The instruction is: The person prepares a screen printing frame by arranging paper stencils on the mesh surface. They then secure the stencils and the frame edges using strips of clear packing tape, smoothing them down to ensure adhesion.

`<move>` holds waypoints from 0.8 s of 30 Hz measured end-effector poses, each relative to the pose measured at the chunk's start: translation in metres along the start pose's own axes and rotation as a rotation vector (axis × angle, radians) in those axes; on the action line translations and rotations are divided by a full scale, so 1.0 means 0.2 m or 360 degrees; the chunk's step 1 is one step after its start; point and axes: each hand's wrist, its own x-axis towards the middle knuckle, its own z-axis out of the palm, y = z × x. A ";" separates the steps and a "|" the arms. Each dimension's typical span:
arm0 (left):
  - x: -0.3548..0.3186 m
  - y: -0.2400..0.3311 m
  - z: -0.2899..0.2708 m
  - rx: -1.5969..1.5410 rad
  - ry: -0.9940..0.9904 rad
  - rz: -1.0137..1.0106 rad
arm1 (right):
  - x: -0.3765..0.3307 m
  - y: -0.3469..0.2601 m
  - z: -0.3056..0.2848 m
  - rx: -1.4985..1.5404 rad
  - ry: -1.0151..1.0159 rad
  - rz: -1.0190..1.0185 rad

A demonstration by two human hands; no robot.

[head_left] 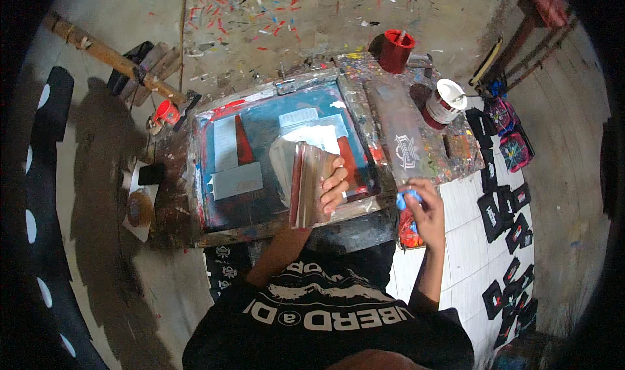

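Presently, hands apart: left hand (pixel 334 186) wrapped around a long squeegee-like tool (pixel 303 187) over the framed screen (pixel 260 109); right hand (pixel 428 215) pinching a small blue object (pixel 408 199), kind unclear, near the red-stained patch (pixel 408 230). Red cup (pixel 395 54) and white-rimmed tub (pixel 443 109) on paint-spattered tabletop (pixel 465 150).

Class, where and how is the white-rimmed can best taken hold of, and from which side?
Probably around its round wall: the white-rimmed can stands upright, so wrapping it from the near side looks best. Its open top, with a thin stick at the rim, discourages gripping from above.
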 end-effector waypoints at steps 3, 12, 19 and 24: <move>0.05 -0.08 -0.07 -0.0149 0.0064 -0.0139 | 0.07 0.17 -0.11 -0.0009 0.0158 0.0182; 0.09 -0.21 -0.18 0.0028 0.0388 -0.0279 | 0.37 0.77 -0.62 -0.0691 0.0838 0.0085; 0.25 -0.28 -0.20 0.0542 0.0287 -0.0307 | -0.03 0.10 -0.23 0.0260 -0.0258 0.0970; 0.29 -0.45 -0.40 0.0733 0.0468 -0.0569 | -0.27 0.07 0.16 0.1563 -0.0078 0.0805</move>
